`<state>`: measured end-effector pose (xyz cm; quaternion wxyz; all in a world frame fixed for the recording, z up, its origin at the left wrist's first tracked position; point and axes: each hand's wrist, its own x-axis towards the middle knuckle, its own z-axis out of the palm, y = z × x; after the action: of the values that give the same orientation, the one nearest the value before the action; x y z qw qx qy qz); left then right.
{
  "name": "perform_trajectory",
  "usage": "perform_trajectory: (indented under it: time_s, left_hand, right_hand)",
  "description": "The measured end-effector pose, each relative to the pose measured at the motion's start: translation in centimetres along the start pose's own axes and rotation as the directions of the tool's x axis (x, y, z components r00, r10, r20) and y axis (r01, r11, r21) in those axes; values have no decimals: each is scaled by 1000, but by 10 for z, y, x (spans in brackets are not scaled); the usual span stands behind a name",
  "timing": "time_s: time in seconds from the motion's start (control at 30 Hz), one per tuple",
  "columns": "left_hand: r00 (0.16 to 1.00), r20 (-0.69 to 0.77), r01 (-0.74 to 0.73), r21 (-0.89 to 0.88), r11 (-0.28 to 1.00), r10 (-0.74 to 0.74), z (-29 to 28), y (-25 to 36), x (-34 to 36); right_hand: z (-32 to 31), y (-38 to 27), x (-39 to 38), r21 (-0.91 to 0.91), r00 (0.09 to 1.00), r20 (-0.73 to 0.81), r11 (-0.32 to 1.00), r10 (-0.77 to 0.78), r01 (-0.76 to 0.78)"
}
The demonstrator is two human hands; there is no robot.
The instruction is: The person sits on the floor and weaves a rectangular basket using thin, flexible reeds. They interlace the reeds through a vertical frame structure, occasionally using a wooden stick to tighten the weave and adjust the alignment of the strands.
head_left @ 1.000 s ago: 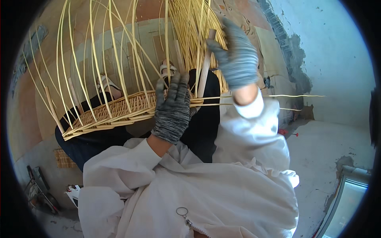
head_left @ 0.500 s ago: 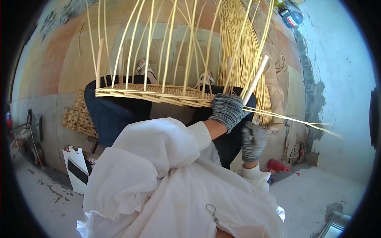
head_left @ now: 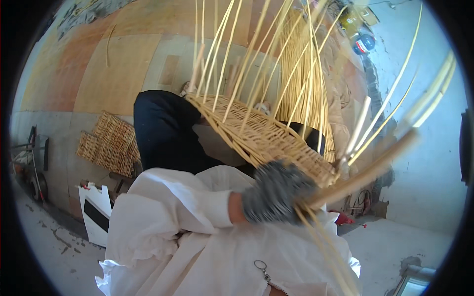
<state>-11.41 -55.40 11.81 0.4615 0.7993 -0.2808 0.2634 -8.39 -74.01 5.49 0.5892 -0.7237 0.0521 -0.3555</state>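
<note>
A half-woven wicker basket [head_left: 269, 128] lies slanted across my lap, with tall pale willow stakes [head_left: 296, 64] rising from its edges. My left hand [head_left: 281, 195], in a grey striped knit glove, is closed round its near right corner. Beside that hand a thick wooden corner post [head_left: 375, 167] sticks out to the right, blurred by motion. Thin loose canes [head_left: 326, 246] hang from under the glove toward my jacket. My right hand cannot be made out; the basket's right end and the post cover that area.
A big bundle of willow rods [head_left: 301, 74] lies on the floor ahead. At the left rest woven wicker panels [head_left: 111, 143], a white board [head_left: 94, 214] and a wheeled cart [head_left: 37, 177]. A pale wall [head_left: 419, 163] stands at the right, with a blue-capped bottle [head_left: 364, 44] near it.
The basket has turned, its right end swinging toward me and its left end away. My left hand has come nearer my body with it. My right hand has gone from sight.
</note>
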Motion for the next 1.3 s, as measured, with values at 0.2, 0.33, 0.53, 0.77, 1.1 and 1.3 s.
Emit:
perform_trajectory:
  time_s: [0.2,0.33,0.53,0.77,1.1,1.3]
  left_hand:
    - [842,373,536,-659,527,-390,-24,-103,-45]
    - [889,324,454,-721,523,-323,-31,-121,-45]
    - [800,400,564,-755,334,-447,-46,-121,-35]
    - [958,167,285,-548,787,-231,-27,-140,-71]
    - [555,658,823,-521,224,-510,-66,-131,2]
    - [447,693,892,-389,228,-565,-51,-135,7]
  right_hand:
    - [47,-5,-27,-24,991,132,999,-20,23]
    - [49,-46,-9,-523,736,578,532,-353,666]
    - [65,-125,22,-82,408,861,709,-303,700]
    - [101,-119,12,-86,426,897,991,121,-102]
    - [61,-105,71,101,-66,993,995,-100,18]
    - [134,-138,75,254,-335,917,964,-217,71]
